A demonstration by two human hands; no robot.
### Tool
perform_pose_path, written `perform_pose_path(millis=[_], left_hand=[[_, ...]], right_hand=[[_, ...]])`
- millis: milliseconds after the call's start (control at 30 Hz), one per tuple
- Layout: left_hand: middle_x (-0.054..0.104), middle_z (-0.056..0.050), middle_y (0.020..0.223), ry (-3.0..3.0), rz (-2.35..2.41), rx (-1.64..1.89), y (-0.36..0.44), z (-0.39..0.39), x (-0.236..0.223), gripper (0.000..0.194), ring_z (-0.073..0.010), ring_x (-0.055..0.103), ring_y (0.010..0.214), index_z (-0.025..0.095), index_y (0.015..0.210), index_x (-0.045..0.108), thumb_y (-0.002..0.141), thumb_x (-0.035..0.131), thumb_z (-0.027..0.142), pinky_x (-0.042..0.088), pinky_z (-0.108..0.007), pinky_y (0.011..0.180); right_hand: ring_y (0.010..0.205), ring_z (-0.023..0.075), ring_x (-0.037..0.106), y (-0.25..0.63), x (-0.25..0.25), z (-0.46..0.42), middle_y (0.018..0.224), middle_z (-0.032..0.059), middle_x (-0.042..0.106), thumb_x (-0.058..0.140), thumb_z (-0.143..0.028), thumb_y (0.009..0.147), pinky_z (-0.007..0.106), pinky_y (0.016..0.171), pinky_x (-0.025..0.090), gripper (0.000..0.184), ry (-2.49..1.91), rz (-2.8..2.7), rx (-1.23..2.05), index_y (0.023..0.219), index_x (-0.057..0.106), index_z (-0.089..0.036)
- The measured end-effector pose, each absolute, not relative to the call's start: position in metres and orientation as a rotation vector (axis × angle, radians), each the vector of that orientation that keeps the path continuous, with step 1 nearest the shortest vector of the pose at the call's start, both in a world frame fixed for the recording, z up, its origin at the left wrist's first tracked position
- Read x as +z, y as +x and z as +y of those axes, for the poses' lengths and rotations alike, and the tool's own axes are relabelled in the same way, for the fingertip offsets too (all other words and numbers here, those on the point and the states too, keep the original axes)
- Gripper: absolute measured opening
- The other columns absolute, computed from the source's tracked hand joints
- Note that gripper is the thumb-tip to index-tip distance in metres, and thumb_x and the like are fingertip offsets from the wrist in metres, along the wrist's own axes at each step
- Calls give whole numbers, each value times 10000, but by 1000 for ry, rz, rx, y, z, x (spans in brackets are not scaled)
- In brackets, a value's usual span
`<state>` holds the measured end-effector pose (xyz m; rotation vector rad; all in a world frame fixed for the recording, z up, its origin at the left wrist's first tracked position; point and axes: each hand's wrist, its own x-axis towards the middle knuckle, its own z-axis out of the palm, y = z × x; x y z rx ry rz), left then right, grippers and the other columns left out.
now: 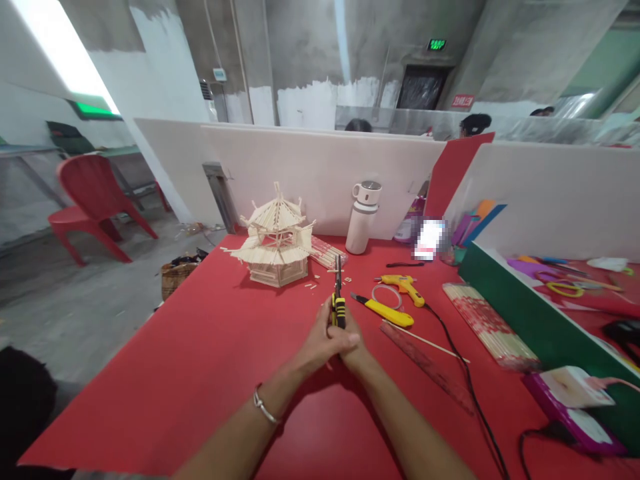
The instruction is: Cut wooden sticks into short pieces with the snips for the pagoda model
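Note:
Both my hands are closed around the yellow-and-black handles of a pair of pliers (339, 312), whose jaws point away from me. My left hand (323, 341), with a bracelet on its wrist, wraps the handles from the left. From the other side my right hand (357, 347) grips them, its fingers partly hidden. Short stick offcuts (311, 286) lie around the jaws; whether the jaws pinch one, I cannot tell. Beyond, to the left, stands a two-tiered pavilion model (278, 243) built of thin wooden sticks. A yellow utility knife (387, 311) lies right of the pliers.
A yellow glue gun (404, 287) trails a black cord rightward. Nearby lie a red ruler (425, 365), a single stick (433, 343) and packed sticks (493, 327). A bottle (362, 220) stands by the white partition (310, 167). A green divider (545, 313) and power strip (575, 413) border the right.

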<state>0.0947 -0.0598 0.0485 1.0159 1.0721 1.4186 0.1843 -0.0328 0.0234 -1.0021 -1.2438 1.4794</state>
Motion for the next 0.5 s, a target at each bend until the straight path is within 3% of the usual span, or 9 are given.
perform_pose_path(millis=[67, 133, 200, 267, 367, 500], left_hand=[[629, -112, 1256, 959, 1174, 1513, 82, -51, 58, 586, -260, 587, 1174, 248, 1137, 659, 626, 828, 479, 507, -317, 889], [677, -89, 1075, 888, 1253, 1602, 69, -40, 72, 481, -198, 658, 936, 226, 1029, 657, 761, 662, 626, 514, -269, 709], [639, -39, 742, 866, 1320, 1584, 60, -29, 88, 522, -136, 606, 635, 185, 811, 616, 777, 585, 705, 426, -221, 530], [556, -7, 562, 892, 1307, 1421, 55, -20, 102, 592, -112, 524, 478, 171, 694, 571, 783, 526, 755, 335, -215, 446], [507, 14, 482, 924, 1281, 1313, 56, -10, 115, 570, -92, 470, 400, 168, 644, 556, 788, 550, 720, 265, -211, 409], [465, 36, 451, 888, 1180, 1311, 61, -4, 119, 409, -67, 414, 373, 166, 603, 541, 790, 619, 522, 257, -200, 399]], right_hand=[[677, 151, 507, 188, 27, -33, 775, -31, 549, 575, -238, 632, 273, 616, 426, 365, -1011, -1293, 1434, 993, 534, -219], [653, 136, 465, 190, 30, -34, 773, -44, 523, 550, -196, 608, 253, 583, 393, 382, -1044, -1343, 1395, 987, 523, -227], [658, 135, 446, 190, 31, -35, 772, -49, 501, 524, -173, 589, 250, 587, 382, 393, -1068, -1389, 1342, 977, 513, -231], [673, 140, 441, 189, 32, -37, 769, -49, 490, 516, -166, 595, 257, 605, 380, 369, -1069, -1463, 1269, 958, 506, -229], [673, 143, 434, 188, 36, -39, 768, -47, 487, 517, -154, 613, 265, 614, 372, 336, -1082, -1548, 1181, 940, 494, -224], [698, 154, 458, 190, 40, -38, 810, -35, 523, 540, -143, 631, 278, 644, 372, 385, -1139, -1585, 1120, 1007, 497, -216]])
